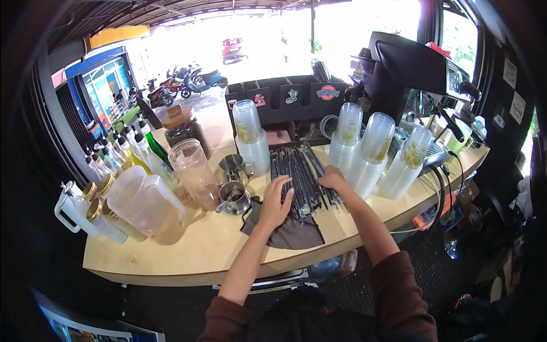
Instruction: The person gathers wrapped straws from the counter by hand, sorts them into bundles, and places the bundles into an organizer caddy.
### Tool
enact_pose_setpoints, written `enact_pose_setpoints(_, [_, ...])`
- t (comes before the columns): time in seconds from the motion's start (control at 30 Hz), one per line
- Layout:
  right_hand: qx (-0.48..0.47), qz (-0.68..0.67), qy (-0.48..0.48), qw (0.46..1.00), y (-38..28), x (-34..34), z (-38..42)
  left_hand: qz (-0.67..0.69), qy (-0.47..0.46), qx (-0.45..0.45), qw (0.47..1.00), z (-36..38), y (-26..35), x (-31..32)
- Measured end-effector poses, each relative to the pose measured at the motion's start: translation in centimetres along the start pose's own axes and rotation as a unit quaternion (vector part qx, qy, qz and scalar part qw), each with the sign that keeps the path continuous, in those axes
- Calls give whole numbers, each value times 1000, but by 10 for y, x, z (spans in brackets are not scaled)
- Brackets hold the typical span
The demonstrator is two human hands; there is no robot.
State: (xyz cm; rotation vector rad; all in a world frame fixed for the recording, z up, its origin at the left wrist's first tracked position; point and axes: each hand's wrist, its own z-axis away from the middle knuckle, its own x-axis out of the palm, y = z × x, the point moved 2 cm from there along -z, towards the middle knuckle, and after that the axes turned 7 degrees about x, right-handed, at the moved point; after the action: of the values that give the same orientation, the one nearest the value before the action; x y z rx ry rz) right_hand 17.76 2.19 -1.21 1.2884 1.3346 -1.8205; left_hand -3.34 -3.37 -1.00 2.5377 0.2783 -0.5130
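Note:
A pile of long black straws [295, 176], seemingly in clear wrappers, lies on the wooden counter in front of me. My left hand [277, 200] rests against the pile's left side, thumb and fingers apart. At the right side, my right hand [333, 180] has its fingers bent together on some straws. Under the near ends of the pile and my left wrist is a dark grey cloth [296, 235]. Stacked clear plastic cups [253, 149] stand just left of the straws, and more cup stacks [367, 162] stand close to my right hand.
Left of the cloth are two metal pitchers [233, 196], a clear jar [194, 171] and a large plastic jug [149, 205]. Syrup bottles [149, 149] crowd the far left. A black organizer [279, 100] borders the back; a coffee machine [407, 65] stands at the right.

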Motion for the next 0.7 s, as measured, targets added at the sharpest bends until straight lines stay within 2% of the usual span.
enact_pose_setpoints(0.03, [-1, 0, 0, 1000, 1, -2, -1, 0, 1, 0, 1000, 0, 0, 0])
enact_pose_setpoints(0.1, [5, -74, -84, 994, 1, -12, -2, -3, 8, 3, 1000, 0, 2, -1])
enact_pose_setpoints(0.13, [3, -72, -85, 994, 1, -18, -2, -5, 11, 1, 1000, -1, 2, -2])
enact_pose_setpoints(0.23, [-154, -176, -38, 972, -20, -49, 22, 18, 29, -10, 999, -1, 4, -7])
enact_pose_setpoints(0.27, [-161, -174, -38, 971, -30, -59, 32, 37, 42, -31, 998, -4, 6, -12])
enact_pose_setpoints(0.33, [-169, -356, -180, 901, -53, -70, 49, 52, 61, -48, 996, -12, 13, -23])
enact_pose_setpoints(0.37, [-176, -354, -183, 900, -65, -75, 63, 109, 83, -69, 988, -15, 17, -30])
enact_pose_setpoints(0.43, [-237, -472, -223, 820, -93, -73, 92, 218, 129, -88, 963, -16, 21, -46])
enact_pose_setpoints(0.47, [-250, -517, -229, 786, -105, -63, 101, 209, 137, -91, 964, -18, 27, -57])
enact_pose_setpoints(0.53, [-293, -539, -226, 757, -129, -47, 124, 251, 152, -73, 953, -24, 50, -85])
enact_pose_setpoints(0.6, [-339, -582, -176, 718, -151, -27, 148, 198, 134, -79, 968, -25, 63, -111])
enact_pose_setpoints(0.67, [-344, -622, -215, 670, -163, 1, 169, 57, 166, -41, 984, -21, 76, -128])
enact_pose_setpoints(0.7, [-368, -594, -202, 686, -168, 15, 175, 47, 169, -45, 983, -19, 81, -134])
